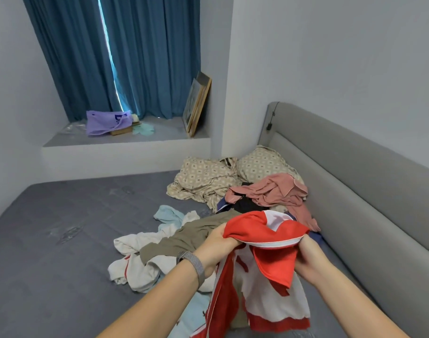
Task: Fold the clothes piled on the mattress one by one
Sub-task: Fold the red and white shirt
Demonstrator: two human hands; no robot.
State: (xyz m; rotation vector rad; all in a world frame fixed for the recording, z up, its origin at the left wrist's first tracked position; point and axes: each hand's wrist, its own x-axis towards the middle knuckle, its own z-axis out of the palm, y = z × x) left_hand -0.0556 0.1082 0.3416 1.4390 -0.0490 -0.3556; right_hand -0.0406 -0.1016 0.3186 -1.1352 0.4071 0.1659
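- Both hands grip one red-and-white garment [264, 242], left hand [218, 245] and right hand [308, 257] bunching its top edge.
- Beyond them, the unfolded pile [184, 240] covers the mattress [62, 240]; no folded pieces show.

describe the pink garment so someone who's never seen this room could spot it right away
Start at the grey headboard along the right side of the mattress. Against it lies the clothes pile, just in front of the patterned pillows. The pink garment is crumpled on top of the pile's far end, the only dusty pink piece, above a black item and beyond the red and white garment in the hands.
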